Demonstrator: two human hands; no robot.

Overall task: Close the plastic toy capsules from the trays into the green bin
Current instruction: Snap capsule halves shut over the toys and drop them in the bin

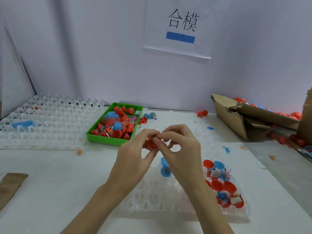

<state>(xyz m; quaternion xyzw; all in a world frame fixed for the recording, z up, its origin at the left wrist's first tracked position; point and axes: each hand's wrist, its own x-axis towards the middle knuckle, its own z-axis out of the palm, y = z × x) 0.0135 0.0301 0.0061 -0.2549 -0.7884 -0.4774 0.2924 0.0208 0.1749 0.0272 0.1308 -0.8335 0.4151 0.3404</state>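
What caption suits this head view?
Both hands press a red capsule shut above the tray, near the green bin.

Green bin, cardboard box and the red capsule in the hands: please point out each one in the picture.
green bin [108, 140]: head view, on its front wall.
cardboard box [231, 122]: head view, on its torn left flap.
red capsule [151, 144]: head view, on the red shell visible between the fingers.
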